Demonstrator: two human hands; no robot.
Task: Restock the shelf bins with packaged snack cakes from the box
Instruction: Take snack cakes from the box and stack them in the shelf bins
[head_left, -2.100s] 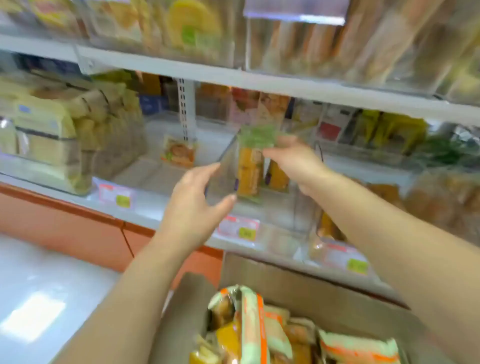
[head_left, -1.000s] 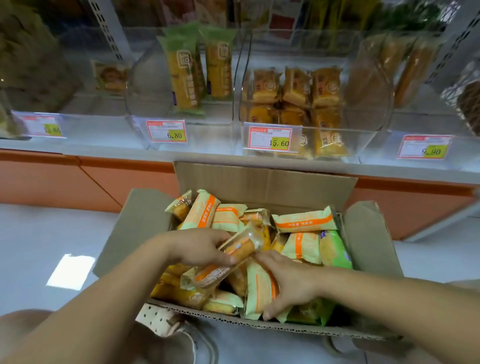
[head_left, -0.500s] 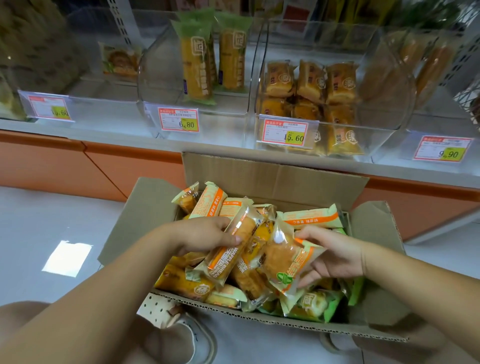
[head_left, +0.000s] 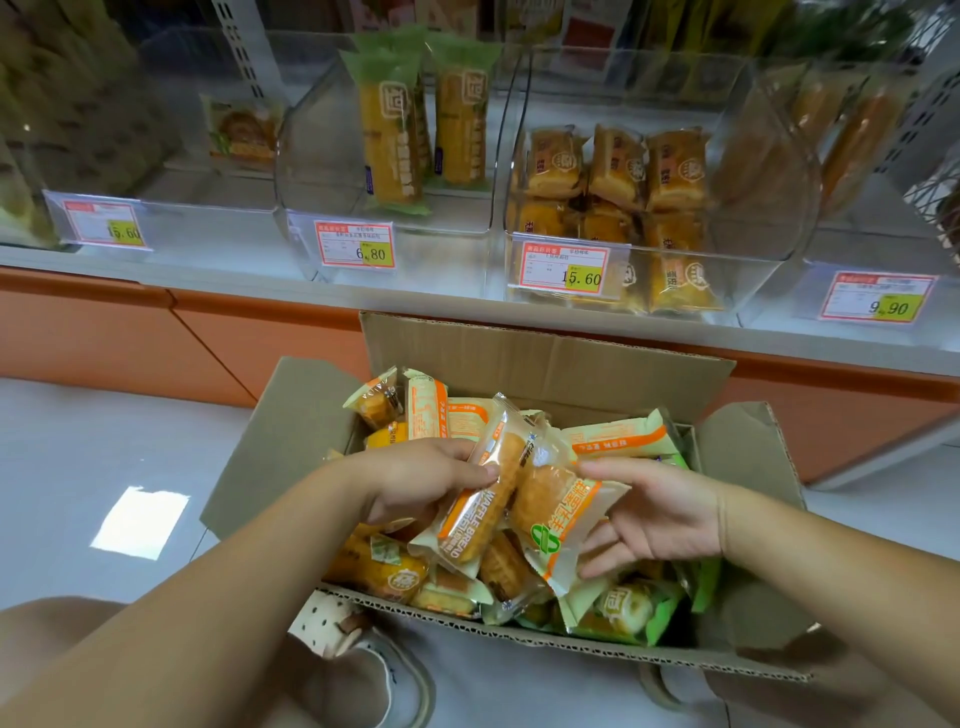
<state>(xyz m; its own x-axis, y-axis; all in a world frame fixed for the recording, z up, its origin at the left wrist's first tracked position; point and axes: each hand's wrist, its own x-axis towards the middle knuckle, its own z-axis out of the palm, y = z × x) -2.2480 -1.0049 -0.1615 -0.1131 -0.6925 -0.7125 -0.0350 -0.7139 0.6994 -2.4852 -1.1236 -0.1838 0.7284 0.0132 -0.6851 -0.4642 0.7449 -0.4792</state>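
An open cardboard box (head_left: 545, 358) on the floor is full of orange, yellow and green wrapped snack cakes. Over it, my left hand (head_left: 426, 483) grips a long waffle bread pack (head_left: 483, 506) with orange print. My right hand (head_left: 654, 514) holds a round cake pack (head_left: 558, 514) with orange and green print, pinched between thumb and fingers. The two packs touch above the box. On the shelf stand clear bins: one (head_left: 322, 171) with upright yellow corn-like packs (head_left: 387, 135), one (head_left: 769, 208) with stacked golden cakes (head_left: 615, 166).
Price tags (head_left: 356, 244) line the white shelf edge (head_left: 208, 275) above an orange base. A single pack (head_left: 241, 132) leans in the left shelf space. More bins sit at the far right (head_left: 857, 130). My shoe (head_left: 374, 660) is under the box's near edge on the grey floor.
After placing a pack in the bin, both hands dropped to the box. The left took the waffle bread pack, the right lifted the round cake pack, and both packs now sit slightly higher.
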